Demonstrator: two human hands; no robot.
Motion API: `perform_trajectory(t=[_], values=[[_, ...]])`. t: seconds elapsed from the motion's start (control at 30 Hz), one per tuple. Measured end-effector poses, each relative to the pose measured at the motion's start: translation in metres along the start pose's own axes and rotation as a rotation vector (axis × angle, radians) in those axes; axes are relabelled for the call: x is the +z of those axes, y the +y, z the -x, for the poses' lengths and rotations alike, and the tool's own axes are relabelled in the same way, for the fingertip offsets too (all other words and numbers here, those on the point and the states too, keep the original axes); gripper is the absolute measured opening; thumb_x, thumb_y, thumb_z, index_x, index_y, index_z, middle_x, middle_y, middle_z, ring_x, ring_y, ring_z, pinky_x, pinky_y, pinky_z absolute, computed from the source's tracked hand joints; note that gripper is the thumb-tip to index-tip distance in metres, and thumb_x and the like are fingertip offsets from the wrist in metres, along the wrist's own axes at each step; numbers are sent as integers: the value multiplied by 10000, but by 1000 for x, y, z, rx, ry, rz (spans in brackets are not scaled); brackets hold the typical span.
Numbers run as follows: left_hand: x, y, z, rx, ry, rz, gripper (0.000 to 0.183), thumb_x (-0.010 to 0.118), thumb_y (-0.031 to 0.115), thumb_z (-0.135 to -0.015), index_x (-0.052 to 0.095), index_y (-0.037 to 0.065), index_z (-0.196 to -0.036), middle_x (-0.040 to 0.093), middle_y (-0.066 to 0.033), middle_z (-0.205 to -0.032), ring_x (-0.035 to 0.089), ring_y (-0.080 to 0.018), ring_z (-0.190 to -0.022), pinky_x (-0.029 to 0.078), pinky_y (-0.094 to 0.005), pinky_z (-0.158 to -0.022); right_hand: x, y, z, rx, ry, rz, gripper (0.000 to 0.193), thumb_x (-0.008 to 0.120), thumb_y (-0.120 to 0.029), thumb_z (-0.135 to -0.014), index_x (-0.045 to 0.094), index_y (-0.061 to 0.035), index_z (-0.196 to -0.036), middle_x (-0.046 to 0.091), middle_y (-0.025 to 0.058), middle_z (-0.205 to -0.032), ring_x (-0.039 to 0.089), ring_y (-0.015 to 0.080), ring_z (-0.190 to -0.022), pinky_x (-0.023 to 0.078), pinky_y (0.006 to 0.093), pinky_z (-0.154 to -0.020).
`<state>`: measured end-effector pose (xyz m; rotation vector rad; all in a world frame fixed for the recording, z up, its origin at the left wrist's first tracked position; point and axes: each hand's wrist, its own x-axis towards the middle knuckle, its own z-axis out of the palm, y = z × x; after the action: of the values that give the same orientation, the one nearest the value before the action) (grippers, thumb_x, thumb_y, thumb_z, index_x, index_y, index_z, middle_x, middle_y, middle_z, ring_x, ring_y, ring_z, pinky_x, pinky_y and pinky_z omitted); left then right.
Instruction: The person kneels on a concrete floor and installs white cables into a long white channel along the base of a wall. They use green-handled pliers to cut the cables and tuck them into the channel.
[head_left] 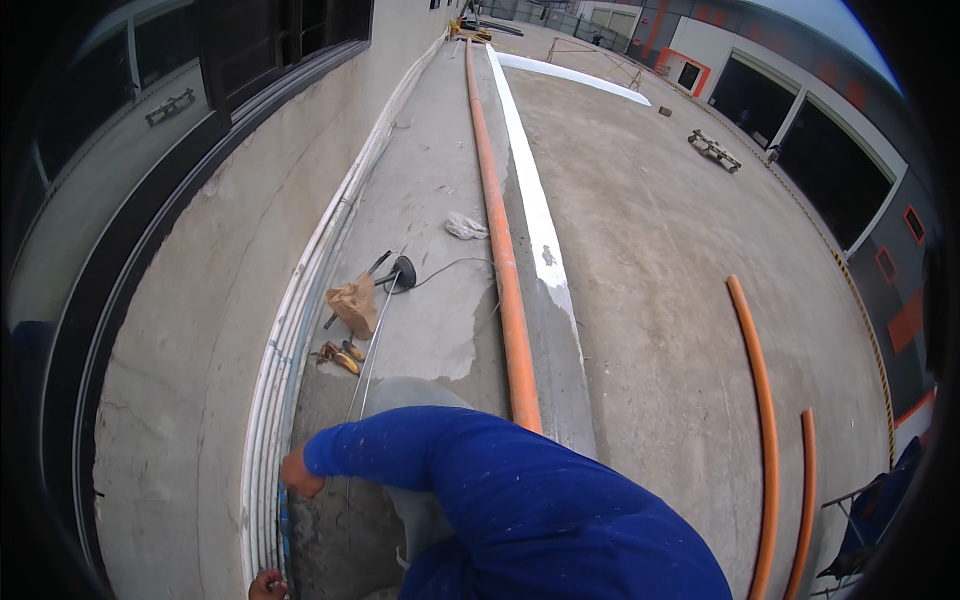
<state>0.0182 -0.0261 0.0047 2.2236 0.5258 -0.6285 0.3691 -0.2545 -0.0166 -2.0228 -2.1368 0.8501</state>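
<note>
My right arm, in a blue sleeve, crosses the view to the left. At its end my right hand [303, 474] is closed beside a bundle of white pipes [265, 440] along the wall's foot; what it grips, if anything, is hidden. My left hand [268, 585] shows only in part at the lower edge, fingers curled against the same pipes. Between the hands, a bit of blue [285, 525] shows along the pipes. Ahead of the right hand lie hand tools with yellow-and-black handles [350, 357], a brown paper bag [354, 305] and thin metal rods [368, 365].
A black round-headed tool [402, 272] lies past the bag. A long orange pipe [500, 240] runs along the ledge, near a crumpled clear plastic bag [465, 226] and a white-painted strip [525, 165]. Two more orange pipes [765, 430] rest on the right. The wall [230, 260] borders the left.
</note>
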Motion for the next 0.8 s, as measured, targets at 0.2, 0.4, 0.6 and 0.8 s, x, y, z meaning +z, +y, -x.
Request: perform_trajectory(t=[0.2, 0.4, 0.6, 0.8], values=[[-2, -21, -9, 90, 31, -44, 424, 618, 144, -989, 626, 13, -1392, 690, -179, -1332, 621, -293, -1263, 470, -386, -1101, -3, -3, 7, 42, -12, -68, 397, 700, -317, -908, 762, 10, -1125, 740, 222, -1119, 704, 383, -1028, 555, 511, -920], [2, -26, -8, -8, 25, -11, 461, 633, 191, -1004, 594, 33, -1435, 688, -156, -1329, 637, -254, -1208, 515, -373, -1027, -2, -5, 4, 16, 27, -60, 364, 719, -277, -827, 764, 14, -1041, 739, 237, -1041, 714, 377, -978, 551, 513, -888], [8, -28, -17, -41, 129, 183, 344, 675, 48, -901, 659, -51, -1231, 710, -131, -1107, 706, -201, -894, 580, -344, -813, 8, 1, -1, -21, 49, -85, 356, 717, -277, -820, 761, 22, -1007, 738, 240, -1019, 710, 390, -957, 548, 511, -862], [8, -33, -15, -30, 140, 287, 362, 697, 58, -905, 657, -51, -1248, 717, -137, -1115, 707, -197, -907, 579, -333, -836, 6, -2, -1, 23, 7, -82, 364, 715, -277, -859, 756, 11, -1079, 736, 219, -1062, 706, 391, -1006, 547, 525, -880]])
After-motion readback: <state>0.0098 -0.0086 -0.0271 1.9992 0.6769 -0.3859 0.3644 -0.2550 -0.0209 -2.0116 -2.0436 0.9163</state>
